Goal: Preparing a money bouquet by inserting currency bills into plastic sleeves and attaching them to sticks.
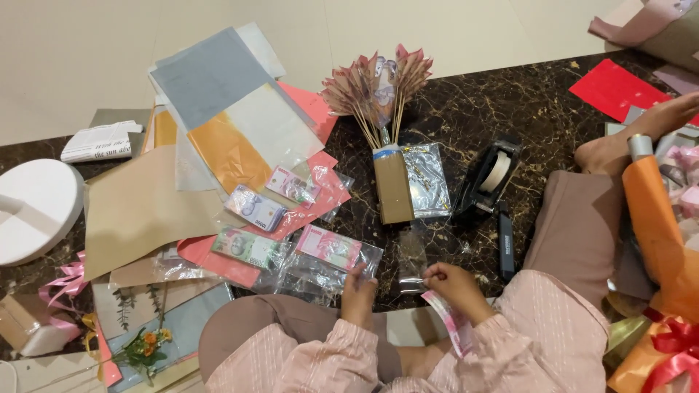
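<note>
Right now both hands sit just below the tape dispenser (pixel 486 178): right hand (pixel 453 285) clasps a pink banknote (pixel 450 322), left hand (pixel 358 285) pinches a clear plastic sleeve (pixel 412 263).

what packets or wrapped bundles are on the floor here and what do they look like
Pink banknote bundle: clear sleeve, flat rectangle, just ahead of the left hand.
Green banknote bundle: clear sleeve, left of the pink one.
Blue-grey banknote bundle: on red paper.
Brown box: upright, holds sticks.
Silver foil packet: beside the box.
</note>
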